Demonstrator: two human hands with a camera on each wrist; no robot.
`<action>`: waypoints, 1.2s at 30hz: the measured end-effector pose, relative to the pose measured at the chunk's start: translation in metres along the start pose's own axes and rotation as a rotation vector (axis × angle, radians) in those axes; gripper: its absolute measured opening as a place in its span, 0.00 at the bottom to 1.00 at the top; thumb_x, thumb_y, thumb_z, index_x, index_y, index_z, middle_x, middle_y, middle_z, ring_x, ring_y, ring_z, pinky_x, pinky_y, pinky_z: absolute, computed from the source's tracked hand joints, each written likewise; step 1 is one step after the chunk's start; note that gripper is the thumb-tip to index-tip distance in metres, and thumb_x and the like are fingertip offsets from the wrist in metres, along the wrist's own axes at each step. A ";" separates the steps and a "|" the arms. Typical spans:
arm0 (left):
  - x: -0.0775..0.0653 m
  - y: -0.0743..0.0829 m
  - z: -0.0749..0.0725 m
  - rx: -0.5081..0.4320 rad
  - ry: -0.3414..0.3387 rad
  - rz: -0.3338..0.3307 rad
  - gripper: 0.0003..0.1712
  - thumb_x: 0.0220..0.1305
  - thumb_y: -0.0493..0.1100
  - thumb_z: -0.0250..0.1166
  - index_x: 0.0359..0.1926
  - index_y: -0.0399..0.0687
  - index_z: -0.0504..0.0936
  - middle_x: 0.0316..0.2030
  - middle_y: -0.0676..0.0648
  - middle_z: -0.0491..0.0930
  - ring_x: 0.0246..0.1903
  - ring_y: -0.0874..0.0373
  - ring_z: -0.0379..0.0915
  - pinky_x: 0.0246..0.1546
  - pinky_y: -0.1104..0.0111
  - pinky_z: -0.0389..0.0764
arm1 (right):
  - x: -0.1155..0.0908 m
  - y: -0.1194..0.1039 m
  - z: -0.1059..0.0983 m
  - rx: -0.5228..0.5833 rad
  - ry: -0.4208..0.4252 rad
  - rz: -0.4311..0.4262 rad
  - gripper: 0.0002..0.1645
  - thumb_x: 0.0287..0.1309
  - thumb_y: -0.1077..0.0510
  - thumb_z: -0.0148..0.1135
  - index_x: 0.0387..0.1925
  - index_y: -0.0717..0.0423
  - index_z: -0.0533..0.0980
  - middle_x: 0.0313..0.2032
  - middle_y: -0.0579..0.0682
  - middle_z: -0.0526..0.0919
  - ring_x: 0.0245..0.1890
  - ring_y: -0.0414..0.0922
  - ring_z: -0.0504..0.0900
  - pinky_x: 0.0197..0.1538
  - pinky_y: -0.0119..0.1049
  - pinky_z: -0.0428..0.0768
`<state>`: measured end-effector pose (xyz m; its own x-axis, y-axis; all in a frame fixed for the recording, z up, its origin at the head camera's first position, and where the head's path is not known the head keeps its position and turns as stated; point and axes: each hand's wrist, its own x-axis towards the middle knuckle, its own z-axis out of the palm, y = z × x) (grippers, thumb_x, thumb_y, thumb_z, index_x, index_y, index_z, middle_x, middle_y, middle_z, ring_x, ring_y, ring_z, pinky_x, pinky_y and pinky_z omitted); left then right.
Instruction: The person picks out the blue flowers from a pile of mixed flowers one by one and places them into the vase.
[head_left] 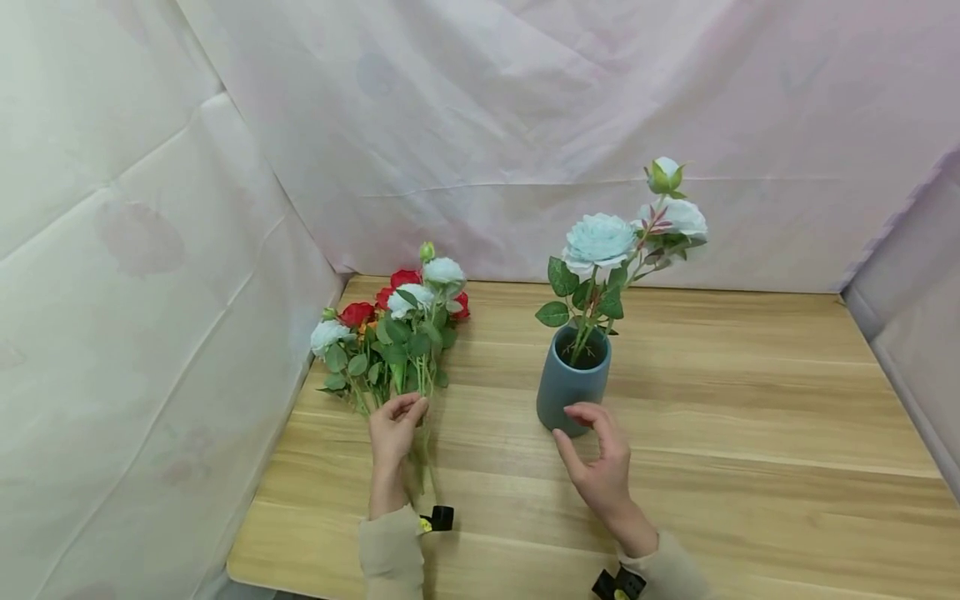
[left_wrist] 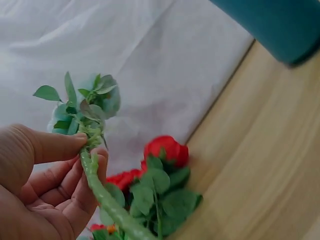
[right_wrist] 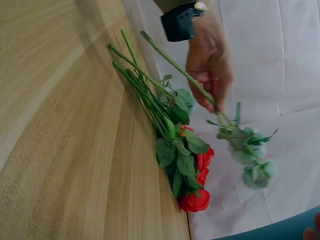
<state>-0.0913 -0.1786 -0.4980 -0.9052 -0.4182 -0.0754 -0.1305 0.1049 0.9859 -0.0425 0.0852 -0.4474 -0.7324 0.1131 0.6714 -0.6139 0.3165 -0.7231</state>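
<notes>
My left hand [head_left: 396,425] pinches the green stem of an artificial pale blue rose [left_wrist: 82,110] between thumb and fingertips. In the right wrist view that stem is lifted off the table, with the blooms [right_wrist: 247,150] pointing away from the left hand. Below it lies a pile of red roses [head_left: 356,314] and other pale blue flowers with green leaves. A grey-blue vase [head_left: 558,387] stands upright and bears tall pale blue roses [head_left: 600,240]. In front of its lower part is my right hand [head_left: 600,467], thumb and fingers curved apart, holding nothing; contact with the vase cannot be told.
The wooden table [head_left: 720,400] meets a pale cloth backdrop [head_left: 525,125] at its far edge, with more cloth at the left and right. Black wrist devices [head_left: 442,517] sit at both cuffs. The flower pile lies at the table's left edge.
</notes>
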 end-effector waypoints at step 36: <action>-0.055 0.085 0.057 -0.531 -0.236 0.619 0.09 0.54 0.24 0.63 0.31 0.15 0.74 0.29 0.51 0.81 0.26 0.61 0.79 0.31 0.72 0.82 | -0.001 -0.008 0.042 0.198 -0.397 -0.008 0.15 0.46 0.73 0.67 0.39 0.64 0.79 0.35 0.56 0.83 0.35 0.48 0.81 0.36 0.41 0.82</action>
<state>-0.0756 -0.0950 -0.4188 -0.8193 -0.2194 0.5298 0.5699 -0.2099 0.7944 -0.0495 0.0431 -0.4487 -0.7596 -0.2711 0.5911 -0.6367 0.1245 -0.7610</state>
